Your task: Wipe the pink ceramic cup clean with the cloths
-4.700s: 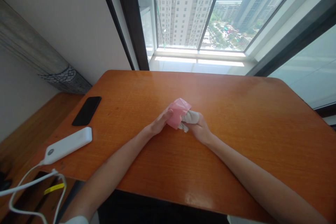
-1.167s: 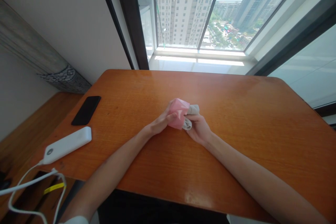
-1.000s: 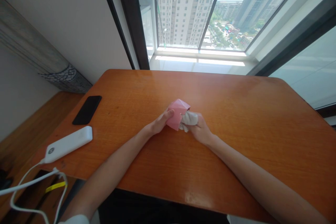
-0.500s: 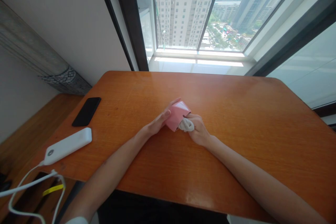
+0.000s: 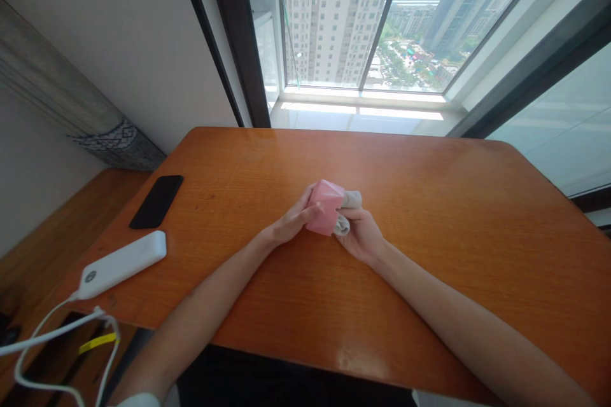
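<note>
A small pink box (image 5: 326,211) with folded, angular faces is held above the table at the centre. My left hand (image 5: 298,215) is closed round its left side, thumb across the front. From its right side stick out two parts of a white-grey rolled bundle (image 5: 352,199), one above and one below my fingers. Whether it is cloth or cord I cannot tell. My right hand (image 5: 359,233) pinches this bundle at the box's right edge, its fingertips partly hidden behind the box.
The brown wooden table (image 5: 429,254) lies under both hands. On its left side are a black phone (image 5: 156,201) and a white power bank (image 5: 123,264), whose white cable (image 5: 52,331) hangs off the edge. A window (image 5: 363,32) is behind the table.
The pink box has turned, bringing its front face more toward me. More of the white-grey bundle now shows at the right, with an upper part visible above my right fingers.
</note>
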Demonstrator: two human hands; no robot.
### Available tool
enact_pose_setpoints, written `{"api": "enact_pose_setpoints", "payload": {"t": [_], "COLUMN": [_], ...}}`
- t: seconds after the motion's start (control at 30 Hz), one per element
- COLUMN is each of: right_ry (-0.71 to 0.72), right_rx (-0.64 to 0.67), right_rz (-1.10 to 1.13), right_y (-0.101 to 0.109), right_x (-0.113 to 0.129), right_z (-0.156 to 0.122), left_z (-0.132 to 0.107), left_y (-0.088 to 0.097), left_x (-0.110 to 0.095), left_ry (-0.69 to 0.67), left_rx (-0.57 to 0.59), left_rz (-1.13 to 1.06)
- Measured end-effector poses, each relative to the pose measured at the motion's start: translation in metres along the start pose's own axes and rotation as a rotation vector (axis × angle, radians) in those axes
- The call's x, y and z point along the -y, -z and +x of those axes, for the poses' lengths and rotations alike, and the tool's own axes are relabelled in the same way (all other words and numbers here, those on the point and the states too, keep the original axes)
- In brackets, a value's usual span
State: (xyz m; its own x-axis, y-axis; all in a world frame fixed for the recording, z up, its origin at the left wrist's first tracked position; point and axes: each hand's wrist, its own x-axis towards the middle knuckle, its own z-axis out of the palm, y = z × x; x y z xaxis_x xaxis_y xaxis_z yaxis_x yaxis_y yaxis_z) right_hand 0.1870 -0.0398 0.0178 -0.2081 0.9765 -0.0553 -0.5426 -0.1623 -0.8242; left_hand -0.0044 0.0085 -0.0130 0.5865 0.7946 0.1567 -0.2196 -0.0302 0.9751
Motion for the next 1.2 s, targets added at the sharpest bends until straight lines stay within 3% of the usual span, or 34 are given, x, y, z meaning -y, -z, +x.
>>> {"api": "enact_pose_setpoints", "payload": {"t": [0.1, 0.2, 0.37, 0.47, 0.57, 0.67, 0.97, 1.2], "right_ry": [0.146, 0.321, 0.461, 0.703, 0.962, 1.042, 1.069, 1.047], "right_rx": [0.026, 0.165, 0.363, 0.474, 0.488, 0.435, 0.353, 0.286], "right_rz": [-0.244, -0.598, -0.882, -1.271, -1.545, -1.545, -1.474, -1.422], "right_y": [0.002, 0.006, 0.016, 0.021, 0.022, 0.021, 0.014, 0.002], "right_x": [0.001, 0.009, 0.025, 0.026, 0.022, 0.017, 0.005, 0.003], "right_z": [-0.001, -0.004, -0.008, -0.009, -0.009, -0.010, -0.013, -0.014], "left_z": [0.000, 0.000, -0.001, -0.002, -0.001, -0.001, -0.001, 0.003], "left_y": [0.001, 0.001, -0.003, -0.005, -0.006, -0.006, -0.008, -0.011], "left_x": [0.006, 0.009, 0.001, -0.005, -0.006, -0.006, -0.011, -0.012], "left_ry": [0.027, 0.069, 0.084, 0.081, 0.084, 0.082, 0.143, 0.138], "left_rx": [0.002, 0.021, 0.043, 0.032, 0.032, 0.047, 0.087, -0.002], "left_rz": [-0.031, -0.086, -0.145, -0.146, -0.147, -0.147, -0.242, -0.363]}}
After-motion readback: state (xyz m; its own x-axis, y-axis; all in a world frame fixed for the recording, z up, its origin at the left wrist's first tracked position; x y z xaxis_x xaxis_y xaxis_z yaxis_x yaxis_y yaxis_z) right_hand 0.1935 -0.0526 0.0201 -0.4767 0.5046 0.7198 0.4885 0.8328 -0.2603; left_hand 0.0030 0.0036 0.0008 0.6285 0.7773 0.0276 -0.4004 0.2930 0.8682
